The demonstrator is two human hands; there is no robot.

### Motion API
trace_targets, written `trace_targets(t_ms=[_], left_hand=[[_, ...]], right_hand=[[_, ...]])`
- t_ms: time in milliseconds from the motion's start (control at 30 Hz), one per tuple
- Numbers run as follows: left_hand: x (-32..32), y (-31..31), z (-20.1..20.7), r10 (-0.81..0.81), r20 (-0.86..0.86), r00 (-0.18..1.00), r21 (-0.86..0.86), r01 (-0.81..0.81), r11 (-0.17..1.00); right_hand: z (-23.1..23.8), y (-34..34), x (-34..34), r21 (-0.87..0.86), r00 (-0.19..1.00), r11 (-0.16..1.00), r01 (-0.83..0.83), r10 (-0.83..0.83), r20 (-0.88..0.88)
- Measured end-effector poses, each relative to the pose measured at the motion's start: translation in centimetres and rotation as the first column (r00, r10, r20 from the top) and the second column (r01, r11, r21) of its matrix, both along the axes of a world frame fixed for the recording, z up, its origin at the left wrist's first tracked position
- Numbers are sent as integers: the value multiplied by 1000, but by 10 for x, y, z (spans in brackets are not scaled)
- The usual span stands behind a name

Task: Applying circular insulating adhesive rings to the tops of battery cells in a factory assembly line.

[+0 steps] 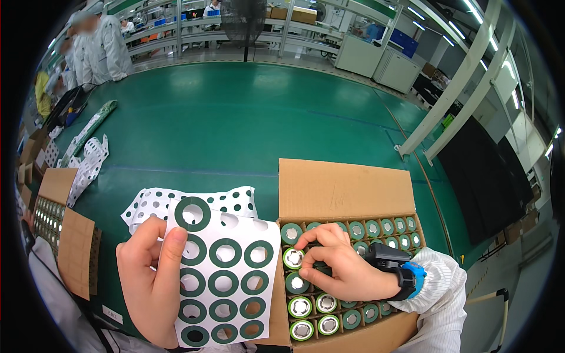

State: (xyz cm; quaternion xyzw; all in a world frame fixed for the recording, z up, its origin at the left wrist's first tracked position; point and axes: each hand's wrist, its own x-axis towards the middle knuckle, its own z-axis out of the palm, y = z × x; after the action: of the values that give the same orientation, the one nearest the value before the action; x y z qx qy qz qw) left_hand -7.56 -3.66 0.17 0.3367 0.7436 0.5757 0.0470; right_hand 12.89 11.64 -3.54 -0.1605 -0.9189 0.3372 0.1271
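My left hand (154, 276) is closed on the edge of a white sticker sheet (240, 231) with rows of dark green rings. One green ring (193, 213) at the sheet's upper left corner, just above my thumb, reaches past the sheet's top edge. My right hand (338, 265) is over a cardboard box of upright cylindrical battery cells, its fingers curled and apart. Its fingertips are beside a bright-rimmed cell (292, 257) and a cell topped with a green ring (296, 283). I see nothing between the fingers. Other cells lie hidden under the hand.
The cardboard box (344, 187) has its far flap raised. Behind my sheet lies another perforated white sheet (156, 203) on the green table (235, 117). A second box of cells (76, 247) stands at the left. People in white coats (106, 50) are at the far left.
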Motion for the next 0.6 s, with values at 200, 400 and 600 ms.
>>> trace_targets(t_ms=[200,400,600], left_hand=[[1,-1,0,-31,63,998,-33,33,999],[2,-1,-4,8,56,998,-20,-7,1000],[3,-2,-2,19,90,996,-78,-12,997]], right_hand=[[0,1,0,15,1000,1000,-10,10,0],[-1,0,0,22,1000,1000,-6,6,-13],[-2,-1,1,35,1000,999,-11,11,-19]])
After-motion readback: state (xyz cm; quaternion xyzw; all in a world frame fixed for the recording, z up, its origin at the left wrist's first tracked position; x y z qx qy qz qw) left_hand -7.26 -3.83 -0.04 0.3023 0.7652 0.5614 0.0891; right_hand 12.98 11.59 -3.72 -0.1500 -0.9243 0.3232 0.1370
